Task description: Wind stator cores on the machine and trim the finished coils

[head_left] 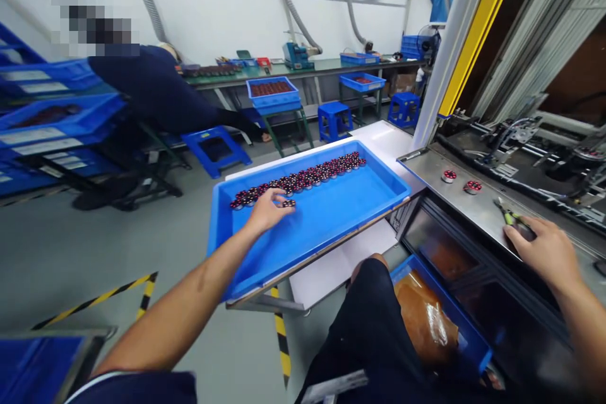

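Note:
My left hand point(267, 209) is over the blue tray point(326, 221), its fingertips pinched on a small round motor part point(288, 203) with a dark top. Just behind that hand, rows of similar red-and-black motor parts point(312, 175) run along the tray's far side. On the metal worktop point(454, 205) to the right, my right hand point(544, 249) is closed around a pair of green-handled nippers point(509, 216), their jaws pointing away from me. Two red-topped motor parts with silver sides, one point(449, 176) and another point(472, 187), stand beyond the nippers.
Machine rails and fixtures point(525, 129) rise behind the worktop, beside a yellow upright bar point(476, 44). Below lies a blue bin point(473, 334) holding brown wrapped material. A co-worker point(156, 85) sits at the left; blue stools point(218, 150) stand on the floor.

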`<state>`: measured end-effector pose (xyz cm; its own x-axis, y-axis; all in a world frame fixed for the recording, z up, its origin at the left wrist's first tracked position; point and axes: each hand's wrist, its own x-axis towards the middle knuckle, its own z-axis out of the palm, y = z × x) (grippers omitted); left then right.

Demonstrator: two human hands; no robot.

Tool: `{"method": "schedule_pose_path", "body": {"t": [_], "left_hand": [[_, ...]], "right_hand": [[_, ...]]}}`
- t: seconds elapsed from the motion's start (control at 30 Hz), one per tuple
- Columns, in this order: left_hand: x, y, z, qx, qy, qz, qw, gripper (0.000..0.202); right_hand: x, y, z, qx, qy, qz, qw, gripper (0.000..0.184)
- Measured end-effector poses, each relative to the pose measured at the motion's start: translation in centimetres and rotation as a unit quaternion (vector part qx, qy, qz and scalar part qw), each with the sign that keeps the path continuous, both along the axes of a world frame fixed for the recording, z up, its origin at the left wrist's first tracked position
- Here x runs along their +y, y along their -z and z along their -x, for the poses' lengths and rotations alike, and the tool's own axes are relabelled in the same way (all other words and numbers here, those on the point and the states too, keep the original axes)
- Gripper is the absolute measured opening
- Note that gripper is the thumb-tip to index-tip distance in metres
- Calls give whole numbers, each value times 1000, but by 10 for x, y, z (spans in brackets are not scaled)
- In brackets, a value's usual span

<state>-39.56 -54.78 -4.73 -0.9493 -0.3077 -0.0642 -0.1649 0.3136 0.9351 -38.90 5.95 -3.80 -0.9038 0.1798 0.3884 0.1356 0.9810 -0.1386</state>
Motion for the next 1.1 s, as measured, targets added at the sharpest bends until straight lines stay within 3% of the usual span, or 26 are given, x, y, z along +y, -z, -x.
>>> {"method": "schedule_pose_path", "body": {"t": [0.1, 0.2, 0.4, 0.63, 0.73, 0.93, 1.1], "left_hand": [[-44, 24, 25, -52, -78, 121, 988, 37], [-66, 43, 43, -92, -110, 193, 971, 30], [-78, 69, 66, -91, -130, 270, 950, 34], [-77, 79, 66, -56, -134, 332, 932, 36], [-66, 83, 61, -39, -99, 356, 929, 37], [-42, 91, 60, 0, 103, 371, 923, 32], [-38, 85, 59, 29, 134, 376, 916, 35]], "right_hand": [[3, 2, 1, 2, 1, -3, 1000, 50], [4, 4, 1, 12, 0, -7, 1000, 47], [6, 6, 0, 23, -9, -21, 999, 49], [5, 3, -1, 17, -7, -30, 999, 59], [3, 2, -2, 17, -4, -29, 999, 59], [-2, 0, -4, 19, -5, -21, 1000, 59], [-5, -2, -3, 20, -8, -4, 1000, 54]]}}
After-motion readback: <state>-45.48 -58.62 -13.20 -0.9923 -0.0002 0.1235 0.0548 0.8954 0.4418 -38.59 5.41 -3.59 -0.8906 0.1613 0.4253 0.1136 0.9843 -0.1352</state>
